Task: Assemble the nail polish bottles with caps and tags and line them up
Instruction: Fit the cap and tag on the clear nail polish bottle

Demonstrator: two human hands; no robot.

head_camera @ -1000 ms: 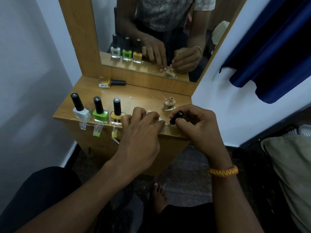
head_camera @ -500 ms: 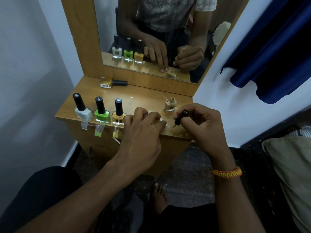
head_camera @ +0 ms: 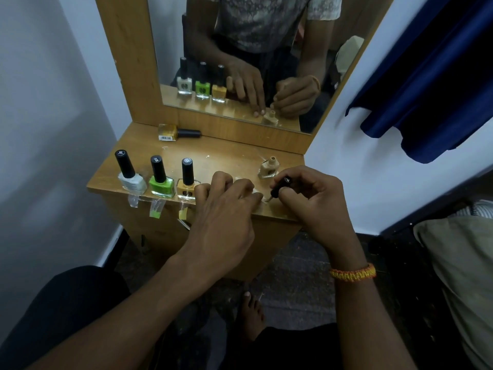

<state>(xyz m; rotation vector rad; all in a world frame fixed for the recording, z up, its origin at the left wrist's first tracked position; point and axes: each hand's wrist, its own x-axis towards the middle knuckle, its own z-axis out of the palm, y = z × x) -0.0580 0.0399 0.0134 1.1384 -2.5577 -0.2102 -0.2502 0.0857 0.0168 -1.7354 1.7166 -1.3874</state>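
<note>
Three capped bottles stand in a row at the shelf's front edge: white [head_camera: 132,181], green [head_camera: 161,183], mustard [head_camera: 186,187], each with a clear tag hanging over the edge. An uncapped beige bottle [head_camera: 269,168] stands further right. My right hand [head_camera: 312,198] grips a black brush cap [head_camera: 280,186], its brush tip down on a small clear tag [head_camera: 257,194] lying on the shelf. My left hand [head_camera: 226,209] presses its fingertips on that tag, next to the mustard bottle.
A gold bottle with a black cap [head_camera: 178,132] lies on its side at the back of the wooden shelf [head_camera: 226,158], below the mirror [head_camera: 253,57]. A blue curtain [head_camera: 437,76] hangs on the right; a cushion [head_camera: 464,268] sits low right.
The black cap in my right hand has tilted more upright, with its brush tip now on the tag. My left hand has stayed in place.
</note>
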